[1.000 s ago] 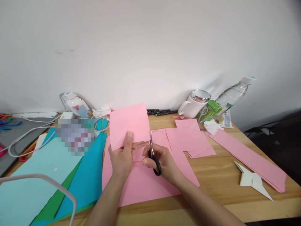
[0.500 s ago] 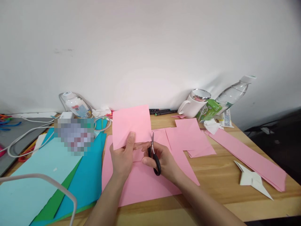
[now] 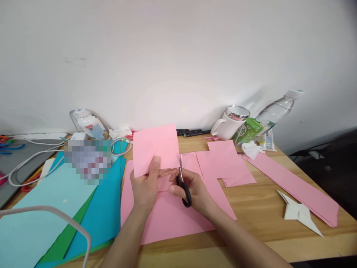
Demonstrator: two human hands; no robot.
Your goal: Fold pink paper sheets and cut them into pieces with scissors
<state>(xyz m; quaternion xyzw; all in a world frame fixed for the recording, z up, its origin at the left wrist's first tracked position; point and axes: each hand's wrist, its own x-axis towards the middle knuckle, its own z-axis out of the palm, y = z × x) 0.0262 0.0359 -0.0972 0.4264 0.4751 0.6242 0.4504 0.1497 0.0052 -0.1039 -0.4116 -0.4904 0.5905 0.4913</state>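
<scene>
My left hand (image 3: 146,186) grips a pink sheet of paper (image 3: 156,147) by its lower edge, the thumb lying on its front. Black-handled scissors (image 3: 186,193) are in my right hand (image 3: 192,190), their blades pointing up along the right edge of that sheet. The fingertips of both hands come close together below the sheet. Under my hands lies a larger pink sheet (image 3: 178,223). Smaller pink squares (image 3: 219,160) overlap to the right of it.
Blue and green sheets (image 3: 108,201) with a white cable lie at the left. Along the wall stand a white bottle (image 3: 92,124), markers (image 3: 196,133), a mug (image 3: 230,124), a green carton (image 3: 249,130) and a leaning water bottle (image 3: 277,109). Pink strips (image 3: 295,186) and a folded white paper star (image 3: 298,212) lie right.
Almost nothing differs. The scissors and my right hand have shifted very slightly, and the sheet in my left hand has moved a hair to the left.
</scene>
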